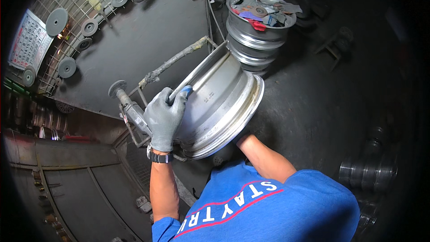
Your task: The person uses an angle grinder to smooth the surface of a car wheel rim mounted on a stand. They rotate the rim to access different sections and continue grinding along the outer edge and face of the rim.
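A silver metal wheel rim [214, 103] is tilted on its side in front of me, its barrel facing up. My left hand [165, 115], in a grey glove with a blue patch, is closed over the rim's far-left edge, thumb on the barrel side. My right hand is hidden beneath the near-right lip of the rim; only the forearm and wrist show. Just left of my left hand, an angle grinder [134, 113] with a round disc rests in a metal frame [142, 142].
Stacked rims [256, 47] stand at the far right, topped with rags and discs. A wrapped bar [172, 61] extends behind the wheel rim. Grinding discs [89, 27] hang on a wire grid at the far left beside a calendar [30, 40]. More rims [368, 173] lie at the right.
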A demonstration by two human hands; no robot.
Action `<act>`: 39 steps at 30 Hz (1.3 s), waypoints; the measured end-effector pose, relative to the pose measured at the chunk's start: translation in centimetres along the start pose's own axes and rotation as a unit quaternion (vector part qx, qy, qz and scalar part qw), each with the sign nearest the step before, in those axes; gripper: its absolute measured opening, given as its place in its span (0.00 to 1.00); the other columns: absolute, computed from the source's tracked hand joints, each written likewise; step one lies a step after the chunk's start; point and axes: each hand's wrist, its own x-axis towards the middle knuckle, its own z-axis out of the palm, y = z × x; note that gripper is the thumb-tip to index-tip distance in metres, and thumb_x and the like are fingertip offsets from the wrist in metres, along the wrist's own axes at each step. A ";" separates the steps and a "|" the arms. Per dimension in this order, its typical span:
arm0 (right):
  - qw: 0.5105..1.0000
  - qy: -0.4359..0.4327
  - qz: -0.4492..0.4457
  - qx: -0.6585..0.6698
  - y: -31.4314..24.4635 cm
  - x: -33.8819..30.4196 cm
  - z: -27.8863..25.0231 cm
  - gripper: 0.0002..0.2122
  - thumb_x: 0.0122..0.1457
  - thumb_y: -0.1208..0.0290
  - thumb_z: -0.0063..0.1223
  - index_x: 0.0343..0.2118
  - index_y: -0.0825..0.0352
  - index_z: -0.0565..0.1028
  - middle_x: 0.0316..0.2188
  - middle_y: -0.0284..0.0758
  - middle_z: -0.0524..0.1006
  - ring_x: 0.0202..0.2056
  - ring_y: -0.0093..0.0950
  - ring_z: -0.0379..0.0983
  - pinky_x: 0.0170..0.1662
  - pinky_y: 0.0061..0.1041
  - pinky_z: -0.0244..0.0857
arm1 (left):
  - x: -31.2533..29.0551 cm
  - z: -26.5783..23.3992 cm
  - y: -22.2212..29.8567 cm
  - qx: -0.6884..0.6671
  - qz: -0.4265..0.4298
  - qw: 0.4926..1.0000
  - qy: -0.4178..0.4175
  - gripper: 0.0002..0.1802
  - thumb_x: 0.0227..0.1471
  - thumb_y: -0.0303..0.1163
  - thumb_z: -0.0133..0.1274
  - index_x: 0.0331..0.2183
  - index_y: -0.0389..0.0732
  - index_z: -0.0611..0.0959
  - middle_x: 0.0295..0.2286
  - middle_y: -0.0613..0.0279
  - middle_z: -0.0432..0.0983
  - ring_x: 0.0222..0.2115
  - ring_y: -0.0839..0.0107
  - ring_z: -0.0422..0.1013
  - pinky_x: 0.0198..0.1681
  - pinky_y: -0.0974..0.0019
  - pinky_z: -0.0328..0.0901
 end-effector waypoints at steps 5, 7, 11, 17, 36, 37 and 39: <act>1.000 0.006 -0.003 0.000 0.1 -1.5 -1.1 0.20 0.66 0.54 0.44 0.50 0.64 0.74 0.45 0.36 0.77 0.43 0.31 0.73 0.48 0.34 0.67 | -2.8 0.4 1.8 0.009 0.003 1.000 0.022 0.18 0.49 0.47 0.62 0.24 0.41 0.80 0.20 0.54 0.74 0.22 0.52 0.73 0.26 0.55 0.65; 1.000 0.005 0.004 0.004 0.2 -2.0 -1.7 0.20 0.66 0.54 0.44 0.51 0.64 0.74 0.46 0.37 0.77 0.44 0.31 0.73 0.48 0.33 0.67 | -4.3 0.9 2.1 -0.019 0.021 0.999 0.033 0.23 0.52 0.46 0.62 0.21 0.36 0.75 0.16 0.53 0.67 0.17 0.59 0.64 0.24 0.58 0.59; 1.000 0.010 0.020 0.013 -0.2 -3.1 -3.0 0.19 0.66 0.55 0.44 0.51 0.65 0.73 0.46 0.37 0.77 0.44 0.31 0.73 0.48 0.33 0.68 | -6.7 1.4 3.6 -0.018 0.013 1.000 0.014 0.20 0.52 0.40 0.64 0.22 0.35 0.77 0.17 0.53 0.68 0.17 0.61 0.64 0.24 0.62 0.60; 0.999 0.002 0.047 0.011 -2.0 -3.3 -4.6 0.19 0.66 0.57 0.44 0.52 0.66 0.73 0.46 0.37 0.77 0.45 0.31 0.74 0.49 0.33 0.68 | -8.1 2.5 5.4 -0.037 -0.021 0.999 0.020 0.17 0.54 0.37 0.63 0.25 0.32 0.80 0.17 0.58 0.68 0.18 0.75 0.63 0.24 0.66 0.59; 0.951 -0.184 -0.019 -0.247 -12.1 8.0 2.4 0.14 0.64 0.66 0.50 0.49 0.66 0.73 0.41 0.35 0.77 0.43 0.26 0.73 0.47 0.27 0.68 | -4.8 3.4 8.0 -0.069 -0.261 0.931 0.247 0.22 0.64 0.41 0.49 0.28 0.29 0.76 0.18 0.59 0.68 0.22 0.73 0.60 0.28 0.62 0.60; 0.977 -0.138 0.060 -0.153 -12.8 8.4 3.2 0.12 0.63 0.64 0.52 0.46 0.64 0.75 0.37 0.32 0.76 0.39 0.24 0.71 0.44 0.25 0.67 | -4.0 3.0 7.4 -0.067 -0.256 0.935 0.237 0.22 0.65 0.41 0.48 0.29 0.29 0.77 0.19 0.56 0.70 0.22 0.71 0.62 0.29 0.60 0.62; 0.988 -0.075 0.131 -0.044 -13.9 8.6 4.7 0.10 0.63 0.62 0.54 0.42 0.62 0.76 0.33 0.29 0.75 0.34 0.21 0.70 0.40 0.24 0.66 | -2.5 2.7 6.7 -0.059 -0.250 0.938 0.234 0.23 0.65 0.42 0.47 0.30 0.30 0.77 0.20 0.53 0.71 0.22 0.69 0.62 0.29 0.59 0.62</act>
